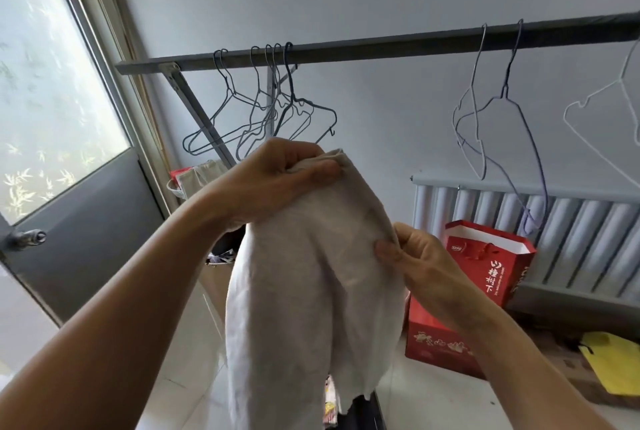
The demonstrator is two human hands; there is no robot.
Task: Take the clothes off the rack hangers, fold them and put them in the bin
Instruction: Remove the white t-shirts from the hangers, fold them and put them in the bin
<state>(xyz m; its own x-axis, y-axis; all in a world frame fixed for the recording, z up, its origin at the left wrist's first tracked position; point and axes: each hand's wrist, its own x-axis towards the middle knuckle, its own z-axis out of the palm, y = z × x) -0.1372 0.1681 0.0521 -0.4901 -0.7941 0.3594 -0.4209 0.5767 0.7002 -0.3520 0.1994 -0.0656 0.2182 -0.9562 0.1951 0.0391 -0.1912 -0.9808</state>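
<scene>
Our arms reach up & fwd; left hand higher, fingers curled round the garment top; right hand lower, thumb & fingers pinching its edge.

garment: pale grey | bag: red | rack bar: dark grey
</scene>
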